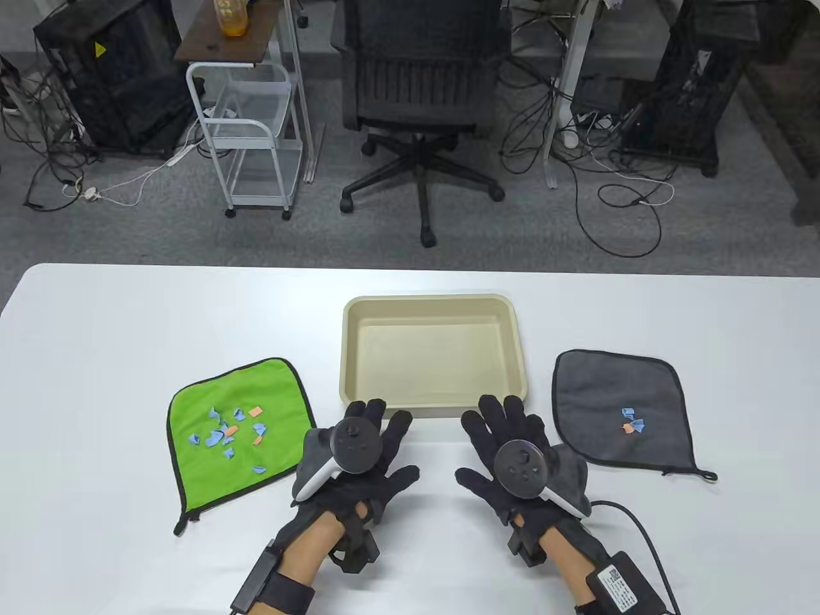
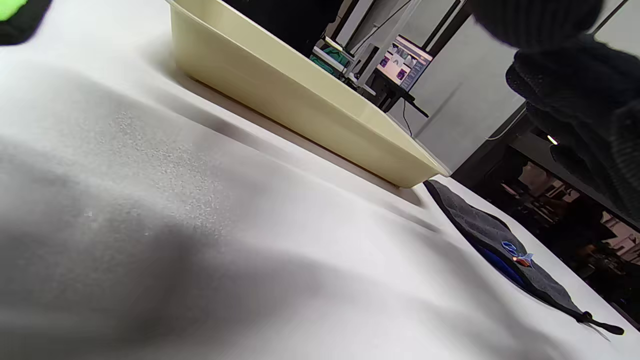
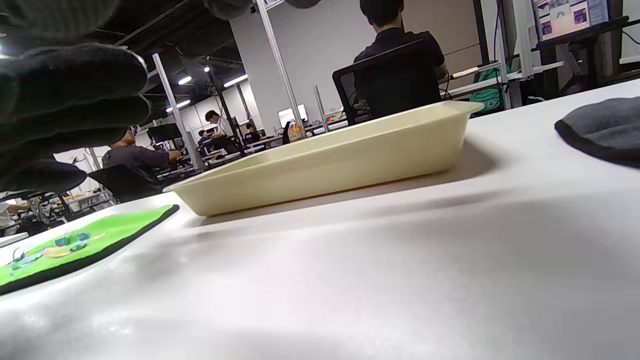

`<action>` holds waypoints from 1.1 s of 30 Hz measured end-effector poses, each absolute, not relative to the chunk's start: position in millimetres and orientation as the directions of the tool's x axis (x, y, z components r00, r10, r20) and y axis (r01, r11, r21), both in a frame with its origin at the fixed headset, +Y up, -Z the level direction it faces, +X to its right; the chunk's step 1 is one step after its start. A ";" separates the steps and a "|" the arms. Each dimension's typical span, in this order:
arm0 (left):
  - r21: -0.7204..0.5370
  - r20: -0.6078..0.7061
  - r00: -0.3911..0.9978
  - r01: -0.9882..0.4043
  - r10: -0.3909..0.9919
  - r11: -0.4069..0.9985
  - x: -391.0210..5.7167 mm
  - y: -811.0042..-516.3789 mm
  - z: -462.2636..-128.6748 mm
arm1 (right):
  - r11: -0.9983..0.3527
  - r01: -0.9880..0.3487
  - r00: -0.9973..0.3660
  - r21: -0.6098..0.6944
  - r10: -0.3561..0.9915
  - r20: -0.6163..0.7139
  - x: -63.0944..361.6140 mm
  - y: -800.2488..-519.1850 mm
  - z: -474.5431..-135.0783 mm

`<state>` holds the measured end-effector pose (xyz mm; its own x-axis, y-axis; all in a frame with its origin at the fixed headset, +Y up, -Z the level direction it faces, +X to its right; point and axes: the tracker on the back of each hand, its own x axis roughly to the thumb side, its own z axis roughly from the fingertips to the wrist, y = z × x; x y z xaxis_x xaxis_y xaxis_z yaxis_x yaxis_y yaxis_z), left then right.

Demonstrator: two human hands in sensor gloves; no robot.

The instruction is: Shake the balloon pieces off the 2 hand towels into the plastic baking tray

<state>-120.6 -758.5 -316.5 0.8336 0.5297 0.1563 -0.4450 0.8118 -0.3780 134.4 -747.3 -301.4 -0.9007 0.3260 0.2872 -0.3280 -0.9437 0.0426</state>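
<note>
A cream plastic baking tray (image 1: 432, 397) stands empty at the table's middle, also seen as tray (image 2: 300, 100) and tray (image 3: 340, 160). Left of it lies a green hand towel (image 1: 218, 455) strewn with several blue and orange balloon pieces (image 1: 225, 434). Right of it lies a grey hand towel (image 1: 615, 391) with a few balloon pieces (image 1: 632, 423). My left hand (image 1: 375, 423) and right hand (image 1: 503, 419) lie flat on the table, fingers spread, just in front of the tray and holding nothing. The grey towel (image 2: 505, 240) and green towel (image 3: 75, 245) show in the wrist views.
White table (image 1: 115, 333) extends around the towels. Beyond its far edge stand an office chair (image 1: 419, 83) and a white wire cart (image 1: 250, 128). A cable (image 1: 640, 525) trails from my right wrist. People sit at desks in the background of the right wrist view.
</note>
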 end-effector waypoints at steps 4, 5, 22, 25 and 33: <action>-0.373 0.160 0.839 -0.437 0.521 0.819 -120.4 -757.4 -315.4 | -0.947 -0.319 -0.902 0.044 0.318 0.292 130.7 -747.5 -300.1; -0.372 0.161 0.839 -0.437 0.520 0.819 -120.4 -757.0 -315.2 | -0.947 -0.318 -0.902 0.042 0.316 0.293 130.3 -747.2 -299.8; -0.356 0.157 0.856 -0.415 0.492 0.837 -125.2 -753.2 -315.6 | -0.975 -0.220 -0.953 -0.042 0.205 0.223 169.9 -735.3 -323.9; -0.348 0.157 0.865 -0.404 0.477 0.846 -126.7 -752.9 -315.5 | -0.982 -0.185 -0.973 -0.039 0.177 0.151 193.6 -737.3 -339.3; -0.325 0.150 0.883 -0.381 0.445 0.865 -133.4 -750.6 -316.4 | -0.972 -0.217 -0.974 0.090 0.210 -0.087 267.6 -753.7 -390.4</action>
